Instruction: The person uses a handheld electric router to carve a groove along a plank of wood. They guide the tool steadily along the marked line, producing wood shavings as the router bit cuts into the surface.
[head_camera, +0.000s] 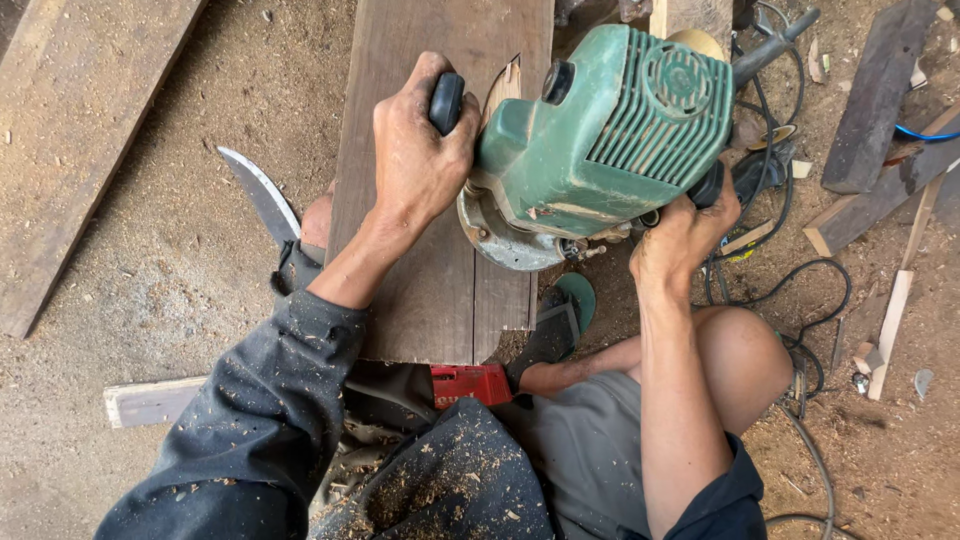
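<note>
Sawdust floor, and you've got the green router (600, 140) sitting on the right edge of the plank (430, 250).

Your left hand (420, 150) is wrapped tight around the black knob (446, 102), right hand (685, 235) closed on the far handle, which it mostly hides. The base hangs partly off the plank's edge, so I'd guess it could tip and gouge the cut if you lean right. Plank looks unclamped, could shift. That cord (790, 290) loops just beside your bare knee (745, 355) and sandalled foot (560, 320), easy snag. A curved blade (262, 195) lies on the ground right by your left sleeve (260, 400), so watch that elbow.
</note>
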